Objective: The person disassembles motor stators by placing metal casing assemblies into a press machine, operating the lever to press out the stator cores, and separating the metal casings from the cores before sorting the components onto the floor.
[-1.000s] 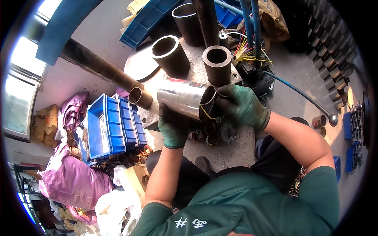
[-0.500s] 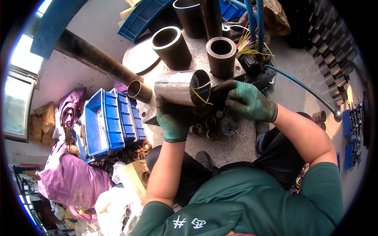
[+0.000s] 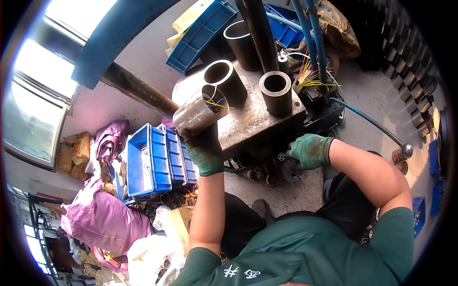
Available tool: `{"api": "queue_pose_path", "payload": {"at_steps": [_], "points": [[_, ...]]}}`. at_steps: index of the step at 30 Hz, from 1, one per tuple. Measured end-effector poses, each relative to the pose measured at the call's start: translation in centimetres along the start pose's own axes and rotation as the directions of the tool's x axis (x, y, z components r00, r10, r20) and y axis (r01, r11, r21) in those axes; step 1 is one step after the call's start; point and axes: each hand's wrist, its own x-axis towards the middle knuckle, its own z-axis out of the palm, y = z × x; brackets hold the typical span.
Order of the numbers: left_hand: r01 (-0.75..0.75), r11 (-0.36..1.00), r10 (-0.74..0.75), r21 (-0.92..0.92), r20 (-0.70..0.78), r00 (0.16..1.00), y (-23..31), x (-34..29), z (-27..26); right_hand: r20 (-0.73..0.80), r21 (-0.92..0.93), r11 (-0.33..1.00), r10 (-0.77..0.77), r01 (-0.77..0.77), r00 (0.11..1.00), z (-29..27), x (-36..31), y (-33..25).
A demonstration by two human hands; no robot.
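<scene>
My left hand (image 3: 206, 153), in a dirty green glove, grips a shiny metal cylinder (image 3: 194, 114) from below and holds it tilted at the bench's left edge. Yellow, blue and white wires (image 3: 220, 104) stick out of the cylinder's open right end. My right hand (image 3: 310, 151), gloved too, is apart from the cylinder, low in front of the bench. Its fingers are curled, and whatever they may hold is hidden. Close below it lie a clear plastic bag (image 3: 292, 172) and several copper-wound rings (image 3: 272, 167).
Thick dark tubes, one (image 3: 275, 95) at the right and another (image 3: 226, 81) behind the cylinder, stand on the metal bench (image 3: 243, 121). A dark post (image 3: 257, 33) rises at the back. Stacked blue crates (image 3: 149, 162) and a purple sack (image 3: 105, 217) are on the left. A ball-ended lever (image 3: 406, 150) juts out rightward.
My left hand has carried the cylinder leftward, tilting it. My right hand has come away from its open end and dropped lower. The whole view has shifted.
</scene>
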Motion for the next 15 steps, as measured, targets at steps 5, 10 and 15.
{"api": "queue_pose_path", "payload": {"at_steps": [5,10,15], "points": [[-0.131,0.956,0.099,0.263,0.131,0.986,1.1,5.7,3.6,0.145,0.081,0.996,0.020,-0.032,0.989,-0.9,0.1,-0.7],[-0.032,0.923,0.053,0.384,-0.045,0.998,3.0,13.1,7.5,0.085,0.112,0.994,-0.017,0.008,0.996,-1.1,0.0,-0.4],[-0.039,0.651,-0.047,0.758,0.091,0.995,3.5,16.2,9.3,0.015,0.092,0.995,-0.028,0.026,1.000,-1.6,-0.5,-0.5]]}}
